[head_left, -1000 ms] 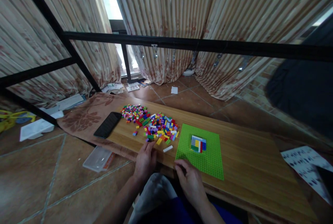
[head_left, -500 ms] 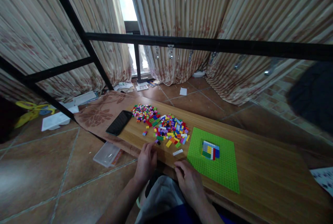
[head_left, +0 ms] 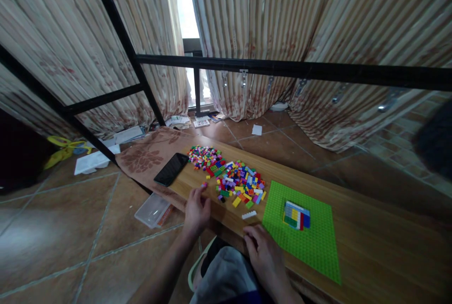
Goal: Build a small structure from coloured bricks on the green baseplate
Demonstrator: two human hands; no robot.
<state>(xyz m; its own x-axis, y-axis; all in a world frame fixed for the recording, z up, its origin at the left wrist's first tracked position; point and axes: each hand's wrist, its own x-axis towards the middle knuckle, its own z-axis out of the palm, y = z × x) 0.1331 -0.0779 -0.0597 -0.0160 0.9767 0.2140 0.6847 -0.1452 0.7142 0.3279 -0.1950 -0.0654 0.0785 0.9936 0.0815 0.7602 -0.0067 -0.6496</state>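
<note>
Grip width I cannot tell, with left hand point(head_left: 197, 211) and right hand point(head_left: 265, 249) near the front edge of the table point(head_left: 370, 233).

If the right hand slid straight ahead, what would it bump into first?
Probably the long white brick, just ahead of the right hand, though the hand's height above the table is hard to judge.

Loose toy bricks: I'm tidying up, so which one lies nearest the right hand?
The long white brick, alone between the multicolored pile and the right hand; the others lie farther off.
</note>
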